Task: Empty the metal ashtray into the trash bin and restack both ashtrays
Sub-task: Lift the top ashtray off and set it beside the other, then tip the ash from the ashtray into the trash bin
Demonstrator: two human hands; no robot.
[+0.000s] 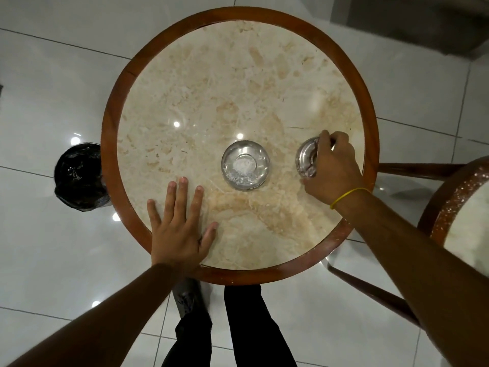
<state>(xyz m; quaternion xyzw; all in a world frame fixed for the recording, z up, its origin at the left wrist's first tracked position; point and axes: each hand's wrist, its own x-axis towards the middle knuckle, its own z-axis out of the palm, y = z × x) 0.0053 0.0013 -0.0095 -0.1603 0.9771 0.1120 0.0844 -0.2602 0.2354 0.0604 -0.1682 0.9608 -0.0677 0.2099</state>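
Note:
The metal ashtray [245, 165], a shallow shiny dish with white ash in it, sits on the round marble table [211, 88] a little right of centre. To its right stands a clear glass ashtray [307, 157] near the table's right edge; my right hand [334, 168] is curled over it, fingers gripping its rim. My left hand [180, 223] lies flat on the tabletop near the front left edge, fingers spread, holding nothing. The trash bin [79, 176], lined with a black bag, stands on the floor left of the table.
The table has a raised brown wooden rim [111, 123]. A second round table or seat [455, 207] with wooden legs stands close at the right. White glossy floor tiles [53, 75] surround everything. My legs and shoes show below the table's front edge.

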